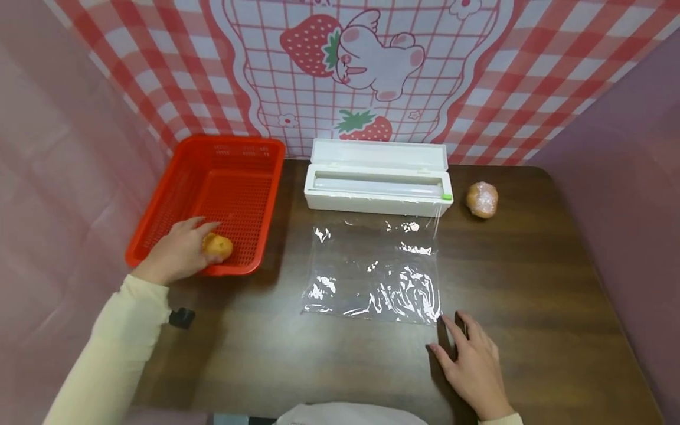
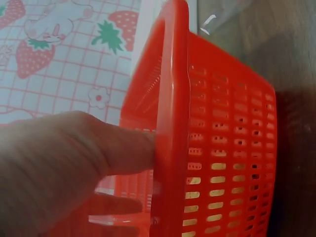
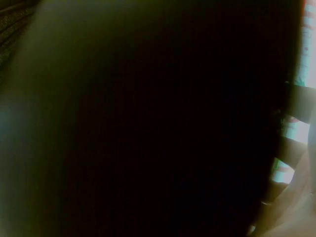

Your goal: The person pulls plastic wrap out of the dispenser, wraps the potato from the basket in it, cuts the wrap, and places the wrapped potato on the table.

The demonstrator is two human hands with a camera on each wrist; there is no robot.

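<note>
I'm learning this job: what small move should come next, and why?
Probably lift the yellow fruit from the red basket toward the plastic film: the left hand is curled around it, and the film lies spread with nothing on it.

The table [image 1: 239,354] carries 1 basket [image 1: 228,156], 1 box [image 1: 366,204], film [image 1: 366,265], 1 wrapped ball [image 1: 483,200].

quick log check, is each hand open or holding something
Left hand: at the rounded golden item in the red plastic basket; grip cannot be told.
Right hand: open, near the clear plastic film.
</note>
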